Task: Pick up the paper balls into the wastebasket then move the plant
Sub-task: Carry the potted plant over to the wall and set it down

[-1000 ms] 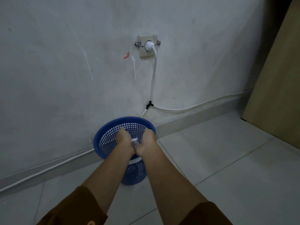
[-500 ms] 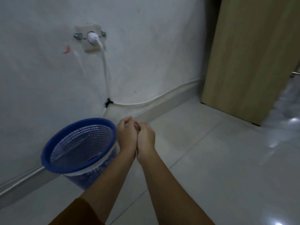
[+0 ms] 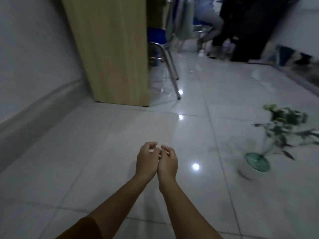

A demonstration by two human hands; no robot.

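A green leafy plant (image 3: 283,125) in a white pot with a green top (image 3: 253,165) stands on the tiled floor at the right, blurred by motion. My left hand (image 3: 147,161) and my right hand (image 3: 168,163) hang side by side over the floor in the middle, heels touching, fingers loosely curled and apart, holding nothing. The plant is well to the right of both hands. No wastebasket or paper ball is in view.
A tall wooden panel (image 3: 110,49) stands ahead on the left, against a white wall with a skirting board (image 3: 34,111). A metal-legged chair (image 3: 170,66) and a seated person's legs (image 3: 210,30) are behind it. Dark furniture (image 3: 250,31) fills the back right.
The view has swung right, away from the blue wastebasket, which has left the frame. My hands, which were over the basket with white paper, came out with nothing in them. The plant has come into view.
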